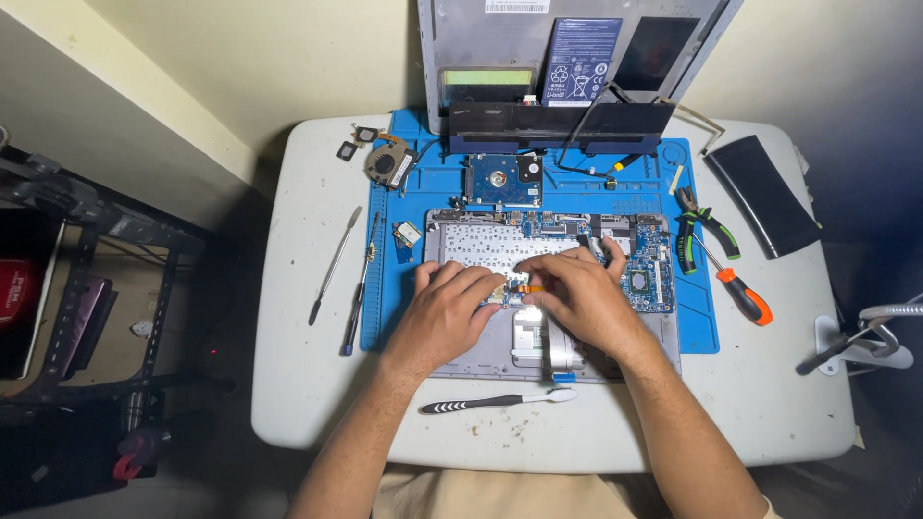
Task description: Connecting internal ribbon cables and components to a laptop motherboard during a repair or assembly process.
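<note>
while the opened laptop base (553,341) lies on the blue repair mat (697,317), your left hand (450,309) rests on it with fingers curled down against the metal plate, and whether they pinch anything can't be told. your right hand (577,293) presses bent fingers beside a small orange tab (532,288) between both hands, near the green circuit board (649,274). a toothbrush (498,402) lies just below the base, and an orange-handled screwdriver (740,293) sits to your right.
</note>
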